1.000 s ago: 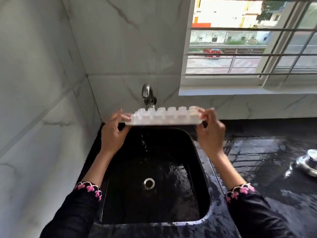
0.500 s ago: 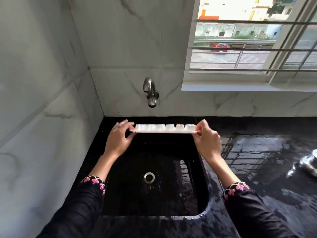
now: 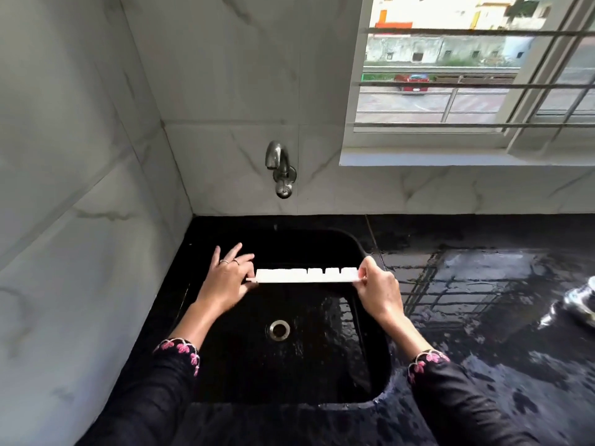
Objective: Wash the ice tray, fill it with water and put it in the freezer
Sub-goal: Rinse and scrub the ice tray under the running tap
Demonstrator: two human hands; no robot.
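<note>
White ice tray point(image 3: 306, 276), seen edge-on with cells in a row, sits level above the black sink point(image 3: 363, 320). Left hand point(image 3: 229, 280) pinches its left end; right hand point(image 3: 379, 292) grips its right end.

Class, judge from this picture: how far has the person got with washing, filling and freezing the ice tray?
Done, likely: washing; the sink is wet and no water runs from the tap. In hand: the left hand and right hand hold the ice tray level over the sink; seen edge-on, whether it holds water cannot be told. Left: the freezer, out of view.
</note>
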